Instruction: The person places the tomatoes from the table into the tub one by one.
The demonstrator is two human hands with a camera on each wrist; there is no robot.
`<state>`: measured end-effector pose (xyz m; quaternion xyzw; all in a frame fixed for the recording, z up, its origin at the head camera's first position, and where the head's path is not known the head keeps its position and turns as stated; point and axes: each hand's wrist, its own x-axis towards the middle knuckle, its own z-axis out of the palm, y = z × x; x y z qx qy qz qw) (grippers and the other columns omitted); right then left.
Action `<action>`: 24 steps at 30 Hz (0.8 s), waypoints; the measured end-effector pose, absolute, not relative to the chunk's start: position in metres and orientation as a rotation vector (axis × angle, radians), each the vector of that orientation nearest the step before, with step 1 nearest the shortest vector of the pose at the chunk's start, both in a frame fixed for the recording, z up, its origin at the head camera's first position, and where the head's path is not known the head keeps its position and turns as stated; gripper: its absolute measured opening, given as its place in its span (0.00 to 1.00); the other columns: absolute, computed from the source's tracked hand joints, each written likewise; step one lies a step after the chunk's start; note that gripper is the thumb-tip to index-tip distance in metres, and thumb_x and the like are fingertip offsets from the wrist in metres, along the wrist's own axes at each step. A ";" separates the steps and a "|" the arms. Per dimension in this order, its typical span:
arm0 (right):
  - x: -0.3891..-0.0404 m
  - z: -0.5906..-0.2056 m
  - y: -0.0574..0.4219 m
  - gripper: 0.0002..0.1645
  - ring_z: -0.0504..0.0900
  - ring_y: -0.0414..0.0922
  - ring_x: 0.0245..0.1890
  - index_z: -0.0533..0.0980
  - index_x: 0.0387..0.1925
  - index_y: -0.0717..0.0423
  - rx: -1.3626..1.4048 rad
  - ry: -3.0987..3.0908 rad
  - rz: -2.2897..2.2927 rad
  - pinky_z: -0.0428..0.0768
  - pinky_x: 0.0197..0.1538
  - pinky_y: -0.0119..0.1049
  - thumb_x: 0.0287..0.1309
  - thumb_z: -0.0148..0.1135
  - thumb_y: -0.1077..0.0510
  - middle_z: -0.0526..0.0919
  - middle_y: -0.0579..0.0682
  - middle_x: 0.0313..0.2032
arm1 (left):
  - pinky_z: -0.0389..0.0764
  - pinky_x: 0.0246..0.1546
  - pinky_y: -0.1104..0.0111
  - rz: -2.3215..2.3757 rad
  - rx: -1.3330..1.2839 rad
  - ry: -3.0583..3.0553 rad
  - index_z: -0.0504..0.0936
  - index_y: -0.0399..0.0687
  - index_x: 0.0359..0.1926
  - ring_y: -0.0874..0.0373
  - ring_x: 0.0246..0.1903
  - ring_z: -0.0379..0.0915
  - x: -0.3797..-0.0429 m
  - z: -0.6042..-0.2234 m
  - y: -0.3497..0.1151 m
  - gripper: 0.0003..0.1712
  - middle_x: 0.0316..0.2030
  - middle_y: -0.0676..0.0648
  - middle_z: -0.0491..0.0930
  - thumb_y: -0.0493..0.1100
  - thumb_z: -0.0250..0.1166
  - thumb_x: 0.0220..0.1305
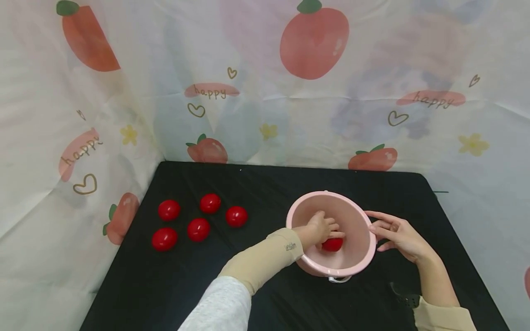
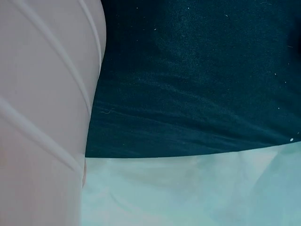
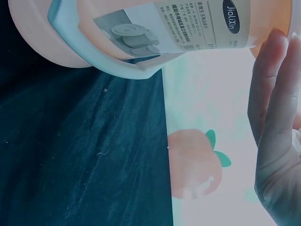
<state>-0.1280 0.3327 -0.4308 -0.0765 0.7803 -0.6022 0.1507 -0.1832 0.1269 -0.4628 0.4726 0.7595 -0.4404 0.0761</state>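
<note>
A pink bucket [image 1: 296, 209] stands on the black-covered table, its open top facing the head camera. My left hand [image 1: 324, 228] reaches over the rim into it, thumb and fingers around a glossy red ball [image 1: 332, 245]. The hand partly hides that ball. In the left wrist view, only the bucket's ribbed outer wall [image 2: 42, 94] shows, not the hand. At the bucket's right side, my right hand [image 1: 399, 236] touches the rim with extended fingers. The right wrist view shows those fingers [image 3: 277, 94] against the bucket, beside its printed label [image 3: 188, 26].
Several red balls [image 1: 198, 229] lie loosely grouped on the left part of the black cloth [image 1: 256, 184]. A pale handle [image 1: 339, 279] hangs at the bucket's near side. Fruit-printed fabric [image 1: 265, 105] hangs behind the table and along its sides.
</note>
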 end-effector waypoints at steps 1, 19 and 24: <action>-0.128 -0.431 0.332 0.21 0.83 0.44 0.30 0.70 0.54 0.40 -0.221 2.243 -1.728 0.81 0.26 0.40 0.62 0.52 0.64 0.84 0.41 0.37 | 0.60 0.53 0.70 -1.322 1.389 2.274 0.25 0.77 0.67 0.67 0.64 0.42 -0.183 -0.463 0.127 0.47 0.68 0.66 0.40 0.69 0.46 0.57; -0.128 -0.434 0.333 0.22 0.83 0.44 0.30 0.70 0.55 0.42 -0.228 2.236 -1.743 0.81 0.26 0.39 0.62 0.51 0.64 0.84 0.41 0.38 | 0.59 0.49 0.68 -1.242 1.355 2.377 0.27 0.86 0.65 0.66 0.61 0.43 -0.186 -0.461 0.125 0.38 0.67 0.67 0.41 0.66 0.42 0.63; -0.129 -0.434 0.333 0.22 0.83 0.43 0.30 0.69 0.56 0.41 -0.226 2.219 -1.750 0.81 0.26 0.38 0.63 0.51 0.64 0.83 0.40 0.38 | 0.60 0.49 0.69 -1.115 1.455 2.464 0.34 0.85 0.66 0.65 0.59 0.48 -0.187 -0.450 0.119 0.38 0.65 0.65 0.48 0.67 0.44 0.61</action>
